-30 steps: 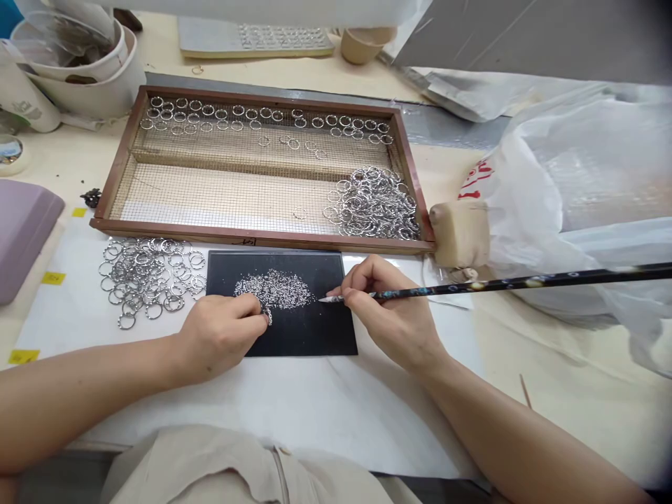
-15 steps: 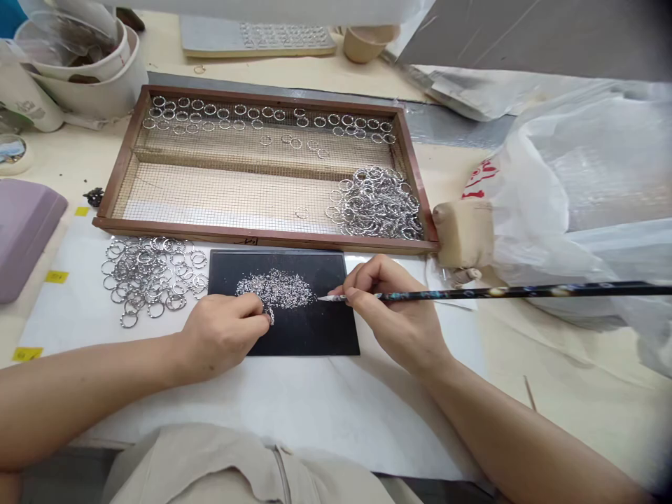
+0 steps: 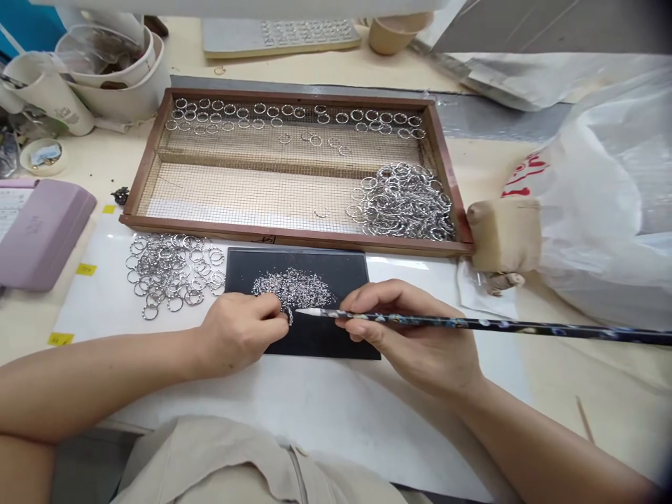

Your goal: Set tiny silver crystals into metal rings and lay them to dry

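My left hand (image 3: 246,329) is closed in a pinch on a small silver ring (image 3: 288,315) above the black mat (image 3: 325,343). My right hand (image 3: 409,336) grips a long, dark patterned pen-like tool (image 3: 472,323) with a white pointed tip. That tip is just right of the ring, near the lower edge of a heap of tiny shiny stones (image 3: 299,287) on the mat. A pile of silver rings (image 3: 173,269) lies on white paper left of the mat. The ring's left part is hidden by my left fingers.
Behind the mat stands a wooden-framed mesh tray (image 3: 299,236) holding rows and a heap of rings (image 3: 404,203). A tan block (image 3: 504,234) and plastic bags (image 3: 598,203) are right; a mauve case (image 3: 50,234) and white tubs (image 3: 120,98) are left.
The white tip has moved left from the right edge of the stones to beside the ring. My left hand still pinches the ring. The whole view has shifted, so things appear further right.
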A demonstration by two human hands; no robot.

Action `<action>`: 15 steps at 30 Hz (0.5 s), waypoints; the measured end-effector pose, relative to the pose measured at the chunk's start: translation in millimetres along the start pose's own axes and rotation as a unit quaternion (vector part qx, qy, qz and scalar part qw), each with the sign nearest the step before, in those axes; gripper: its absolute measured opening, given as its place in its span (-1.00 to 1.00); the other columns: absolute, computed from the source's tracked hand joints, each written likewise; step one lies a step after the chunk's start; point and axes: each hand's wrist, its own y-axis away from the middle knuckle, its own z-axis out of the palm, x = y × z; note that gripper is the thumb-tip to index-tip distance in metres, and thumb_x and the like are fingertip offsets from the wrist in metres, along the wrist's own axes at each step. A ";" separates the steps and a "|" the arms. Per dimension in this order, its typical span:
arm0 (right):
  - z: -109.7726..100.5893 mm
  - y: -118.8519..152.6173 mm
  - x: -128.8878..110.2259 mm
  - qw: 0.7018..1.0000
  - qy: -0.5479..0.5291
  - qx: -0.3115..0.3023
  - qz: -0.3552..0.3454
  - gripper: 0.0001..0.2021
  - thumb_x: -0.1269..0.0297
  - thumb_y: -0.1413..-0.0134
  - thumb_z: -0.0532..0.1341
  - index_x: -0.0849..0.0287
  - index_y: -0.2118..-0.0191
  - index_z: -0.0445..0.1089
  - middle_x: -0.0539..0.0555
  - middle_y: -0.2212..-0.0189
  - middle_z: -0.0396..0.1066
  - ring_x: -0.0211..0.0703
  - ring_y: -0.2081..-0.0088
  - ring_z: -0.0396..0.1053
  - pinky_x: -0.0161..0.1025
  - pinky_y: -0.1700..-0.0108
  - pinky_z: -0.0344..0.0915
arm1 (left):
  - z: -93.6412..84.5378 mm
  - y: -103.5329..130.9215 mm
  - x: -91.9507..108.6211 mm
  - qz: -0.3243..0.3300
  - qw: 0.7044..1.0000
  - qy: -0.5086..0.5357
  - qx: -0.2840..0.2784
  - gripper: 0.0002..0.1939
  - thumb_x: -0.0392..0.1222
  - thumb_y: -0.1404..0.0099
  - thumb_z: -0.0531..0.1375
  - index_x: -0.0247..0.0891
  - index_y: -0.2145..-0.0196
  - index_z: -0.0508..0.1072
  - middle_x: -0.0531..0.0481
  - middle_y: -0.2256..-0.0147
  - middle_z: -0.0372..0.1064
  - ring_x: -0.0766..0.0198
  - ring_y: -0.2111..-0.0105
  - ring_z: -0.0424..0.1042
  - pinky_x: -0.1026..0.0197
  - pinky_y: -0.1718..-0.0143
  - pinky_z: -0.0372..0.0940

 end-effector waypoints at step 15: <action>3.6 -4.0 -9.4 0.996 -0.023 -0.080 -0.041 -0.84 0.54 -0.04 0.11 0.10 0.39 0.19 -0.01 0.47 0.25 -0.27 0.42 0.23 -0.29 0.46 0.18 | 2.5 3.3 1.4 0.026 0.999 -0.023 0.014 -0.80 -0.43 -0.22 0.05 -0.28 0.52 0.34 0.10 0.55 0.23 0.42 0.61 0.08 0.26 0.64 -0.04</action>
